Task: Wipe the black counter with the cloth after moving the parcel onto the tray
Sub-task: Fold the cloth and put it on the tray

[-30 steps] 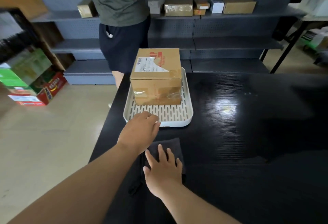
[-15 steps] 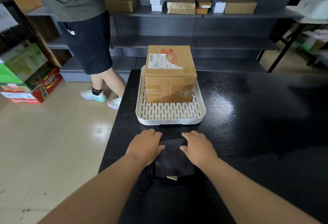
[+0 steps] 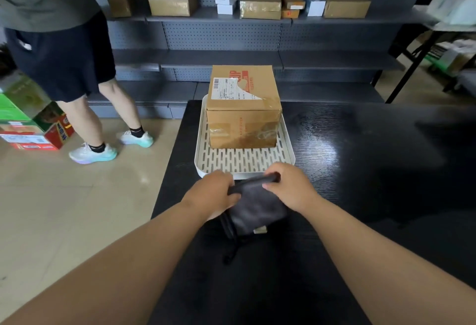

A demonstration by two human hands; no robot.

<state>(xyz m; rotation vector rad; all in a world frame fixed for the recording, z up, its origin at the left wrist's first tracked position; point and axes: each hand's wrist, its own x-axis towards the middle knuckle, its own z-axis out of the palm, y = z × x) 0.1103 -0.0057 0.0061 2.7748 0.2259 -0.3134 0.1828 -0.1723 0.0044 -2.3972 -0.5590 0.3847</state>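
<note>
1. Grey pegboard shelving (image 3: 221, 33) backs a black counter (image 3: 360, 170), glossy with a light glare to the right of the tray.
2. At the near edge of the white slotted tray (image 3: 239, 161), a dark cloth (image 3: 255, 208) lies bunched on the counter, a pale tag showing at its near hem.
3. Both forearms reach forward; the left hand (image 3: 213, 194) and right hand (image 3: 288, 188) pinch the cloth's far edge, fingers curled closed on it, lifting that edge.
4. On the tray stands the cardboard parcel (image 3: 243, 116), taped, with a torn white barcode label and red print too small to read.
5. Left of the counter, a person's legs (image 3: 103, 108) and pale sneakers stand on the floor.
</note>
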